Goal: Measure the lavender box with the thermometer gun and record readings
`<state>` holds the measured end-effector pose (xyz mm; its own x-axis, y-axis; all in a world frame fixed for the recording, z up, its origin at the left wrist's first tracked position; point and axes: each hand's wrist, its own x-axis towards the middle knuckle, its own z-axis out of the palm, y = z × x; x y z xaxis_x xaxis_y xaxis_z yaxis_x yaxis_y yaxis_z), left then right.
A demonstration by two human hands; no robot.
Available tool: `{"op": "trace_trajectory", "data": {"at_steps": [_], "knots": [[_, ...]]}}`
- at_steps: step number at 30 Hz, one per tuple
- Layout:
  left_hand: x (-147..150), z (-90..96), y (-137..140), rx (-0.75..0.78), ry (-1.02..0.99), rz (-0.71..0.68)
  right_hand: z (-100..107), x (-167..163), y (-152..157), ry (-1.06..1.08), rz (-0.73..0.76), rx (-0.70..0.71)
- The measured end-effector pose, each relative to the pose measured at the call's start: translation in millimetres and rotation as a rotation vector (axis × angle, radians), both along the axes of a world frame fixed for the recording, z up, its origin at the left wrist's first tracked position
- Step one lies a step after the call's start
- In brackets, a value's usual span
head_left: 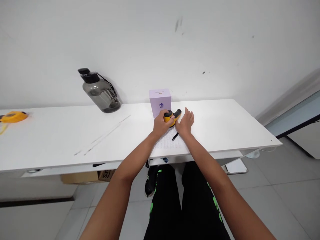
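Spans the frame's middle as a long white tabletop (pixel 220 130); bears an orange-yellow object (pixel 14 117) at far left, a grey bottle (pixel 103 96) left of centre, a lilac box (pixel 157 104) at centre and, below that, a textured white sheet (pixel 170 143) and a black stick (pixel 175 136)

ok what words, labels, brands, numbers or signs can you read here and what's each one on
"SR", apparently, rest unclear: cardboard box
Purple box: dark animal-head logo; top-face lettering too small
Bottle strap: markings too blurred
Yellow-and-black tool: nothing readable
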<state>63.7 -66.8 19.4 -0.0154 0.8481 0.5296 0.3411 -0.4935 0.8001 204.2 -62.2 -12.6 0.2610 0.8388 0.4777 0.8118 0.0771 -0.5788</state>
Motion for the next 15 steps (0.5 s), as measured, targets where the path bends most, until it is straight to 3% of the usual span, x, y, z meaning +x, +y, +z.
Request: {"op": "trace_trajectory", "data": {"at_steps": [5,11,15], "knots": [[-5,-1.5,8,-0.018,0.122,0.052,16,21,-15,-0.18,0.006,-0.08],[-5,-1.4,11,0.037,0.167,0.051,27,49,-40,-0.414,0.437,-0.302],[-6,-2.2,12,0.098,0.231,0.067,25,60,-48,-0.525,0.436,-0.293]]}}
